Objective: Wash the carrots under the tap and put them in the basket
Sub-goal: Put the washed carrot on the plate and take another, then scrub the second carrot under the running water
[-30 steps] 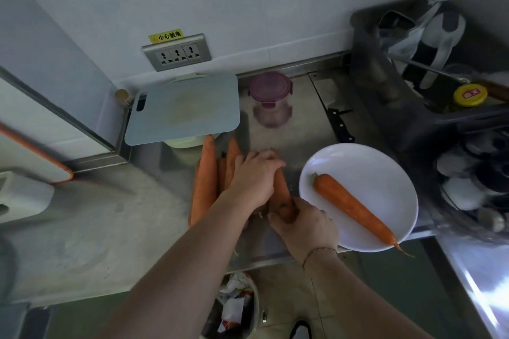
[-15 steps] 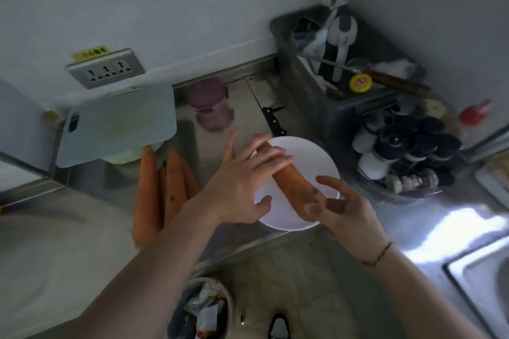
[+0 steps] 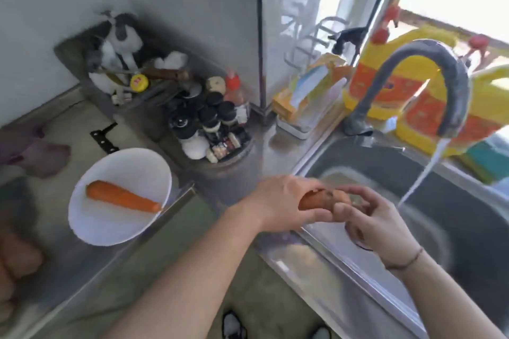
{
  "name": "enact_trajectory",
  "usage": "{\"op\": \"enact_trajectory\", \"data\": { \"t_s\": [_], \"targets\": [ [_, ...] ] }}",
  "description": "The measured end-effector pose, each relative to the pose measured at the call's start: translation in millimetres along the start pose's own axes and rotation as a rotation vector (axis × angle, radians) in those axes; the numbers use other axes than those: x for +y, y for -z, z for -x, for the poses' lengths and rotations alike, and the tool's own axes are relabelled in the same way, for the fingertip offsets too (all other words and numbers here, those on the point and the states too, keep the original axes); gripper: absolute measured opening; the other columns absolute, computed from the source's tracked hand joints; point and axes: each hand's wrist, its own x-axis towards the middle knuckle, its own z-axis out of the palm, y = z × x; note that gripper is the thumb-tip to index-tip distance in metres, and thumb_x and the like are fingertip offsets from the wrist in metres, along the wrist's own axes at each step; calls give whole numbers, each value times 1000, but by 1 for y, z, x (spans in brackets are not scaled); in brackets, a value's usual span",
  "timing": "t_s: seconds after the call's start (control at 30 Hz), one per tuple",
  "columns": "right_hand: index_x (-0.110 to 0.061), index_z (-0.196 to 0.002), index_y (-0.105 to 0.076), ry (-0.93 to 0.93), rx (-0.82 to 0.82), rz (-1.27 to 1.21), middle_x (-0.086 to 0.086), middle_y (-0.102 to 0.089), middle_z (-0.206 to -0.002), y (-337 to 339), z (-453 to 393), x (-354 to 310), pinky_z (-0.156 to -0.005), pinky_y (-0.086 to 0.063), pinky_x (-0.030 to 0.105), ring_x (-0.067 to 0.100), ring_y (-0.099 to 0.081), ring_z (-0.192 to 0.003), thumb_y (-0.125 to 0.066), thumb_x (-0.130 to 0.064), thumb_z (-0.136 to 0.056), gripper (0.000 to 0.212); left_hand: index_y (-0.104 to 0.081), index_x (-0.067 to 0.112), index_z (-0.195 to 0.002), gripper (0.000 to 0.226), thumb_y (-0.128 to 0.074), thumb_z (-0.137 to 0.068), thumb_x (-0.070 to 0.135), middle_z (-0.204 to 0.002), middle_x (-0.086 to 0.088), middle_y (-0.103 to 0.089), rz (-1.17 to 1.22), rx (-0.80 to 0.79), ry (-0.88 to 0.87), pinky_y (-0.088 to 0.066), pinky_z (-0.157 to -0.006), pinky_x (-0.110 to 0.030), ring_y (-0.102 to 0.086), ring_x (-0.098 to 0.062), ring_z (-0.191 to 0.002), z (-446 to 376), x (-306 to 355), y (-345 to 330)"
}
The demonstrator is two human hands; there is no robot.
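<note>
Single head-worn view, wide-angle, angled steeply down and forward, close over counter corner [image 3: 225, 190] and sink [image 3: 385, 162].

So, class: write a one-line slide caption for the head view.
Both hands hold a carrot at the sink, tap running.

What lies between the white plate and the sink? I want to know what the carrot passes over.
In the head view, a bare strip of steel counter, with the round spice rack behind it, separates the white plate from the sink.

We see an orange carrot [image 3: 122, 197] on a white plate [image 3: 110, 226]. At two o'clock stand yellow bottles [image 3: 382, 77] with red caps and orange labels.
</note>
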Motion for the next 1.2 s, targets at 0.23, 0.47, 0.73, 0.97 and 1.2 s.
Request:
{"op": "enact_trajectory", "data": {
  "t_s": [0.23, 0.47, 0.73, 0.97, 1.2],
  "targets": [
    [-18, -107, -66, -48, 127, -87, -1, -74, -74, 83, -10, 36, -54, -50, 21, 10, -65, -60, -78, -18, -80, 29, -35, 37, -146, 58, -58, -95, 52, -143, 11, -49, 304, -43, 76, -37, -96, -23, -49, -9, -127, -66, 64, -72],
    [-21, -115, -64, -150, 136, -118, 18, -71, -93, 97, -9, 64, -78, -56, 41, 24, -69, -84, -46, -55, -98, 42, -47, 29, -133, 41, -57, -97, 45, -118, 10, -61, 631, 201, 332, -42, -88, -15, -59, -8, -111, -103, 89, -122],
    [-20, -122, -47, -162, 128, 318, -6, -58, -94, 101, -4, 83, -72, -42, 29, 17, -56, -82, -53, -36, -98, 29, -61, 16, -114, 63, -68, -68, 58, -112, -5, -68, 1058, 449, 618, -53, -95, -42, -66, -23, -104, -148, 106, -157],
    [-15, -85, -49, -354, -23, -2, 3, -50, -58, 103, 0, 79, -36, -33, 21, 13, -45, -39, -65, -13, -86, 16, -64, 10, -71, 6, -67, -68, 15, -68, -9, -66, 1573, 329, 551, -53, -67, -32, -64, -23, -71, -162, 98, -160],
    [-18, -85, -54, -376, 101, 262, 3, -57, -70, 104, -4, 84, -51, -42, 25, 22, -53, -55, -61, -14, -79, 11, -58, 14, -67, 28, -52, -94, 18, -60, -6, -56, 1746, 331, 568, -48, -51, -27, -53, -19, -52, -169, 109, -157]
  ]
}}
